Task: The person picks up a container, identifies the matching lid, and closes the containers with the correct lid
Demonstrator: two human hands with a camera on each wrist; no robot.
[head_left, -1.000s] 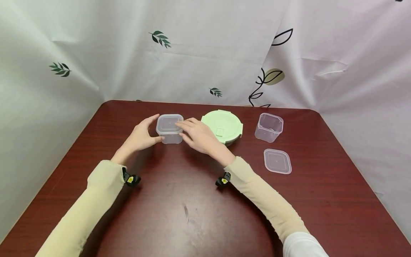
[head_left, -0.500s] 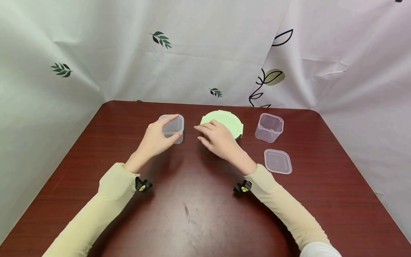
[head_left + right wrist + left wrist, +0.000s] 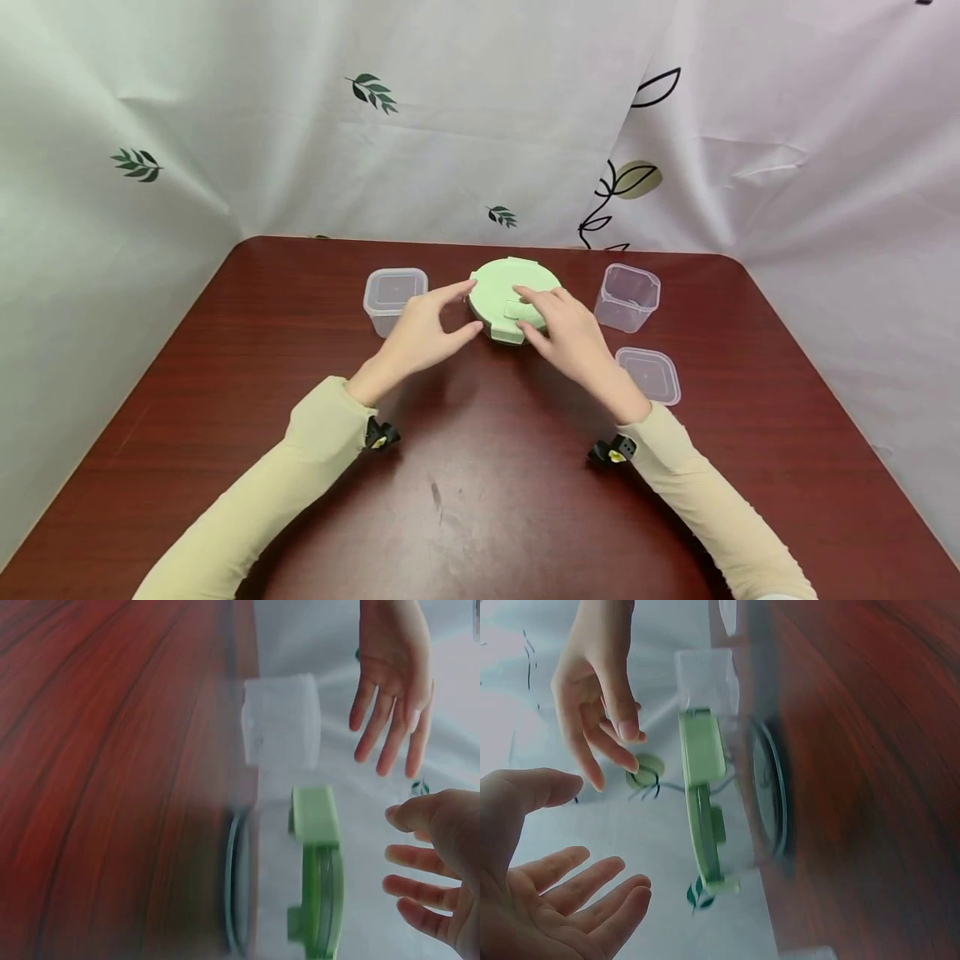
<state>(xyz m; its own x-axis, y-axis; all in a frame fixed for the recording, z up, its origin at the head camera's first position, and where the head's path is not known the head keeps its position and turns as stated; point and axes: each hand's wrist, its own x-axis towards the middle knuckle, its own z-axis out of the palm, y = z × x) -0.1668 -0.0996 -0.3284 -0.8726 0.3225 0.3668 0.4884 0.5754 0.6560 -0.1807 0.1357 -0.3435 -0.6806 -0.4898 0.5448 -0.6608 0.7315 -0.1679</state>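
A round clear food container with a pale green clip lid [image 3: 497, 287] stands at the back middle of the table. Left of it, in the head view, my left hand [image 3: 418, 337] hovers with thumb and fingers spread. My right hand [image 3: 576, 337] hangs over the lid's right side, fingers relaxed. Both wrist views show the hands above the green lid [image 3: 703, 754], apart from it and holding nothing. Behind my left hand sits a small clear plastic box [image 3: 393, 289] with its lid on. That same box [image 3: 283, 720] appears beyond the round container in the right wrist view.
A second clear plastic box [image 3: 628, 296], without a lid, stands at the back right. Its flat clear lid [image 3: 648, 375] lies in front, partly behind the right hand. A printed white cloth [image 3: 435, 167] hangs behind the dark red table [image 3: 480, 517].
Both hands have moved right, away from the lidded clear box to the round green-lidded container. The left hand has let go of that box, which stays in place.
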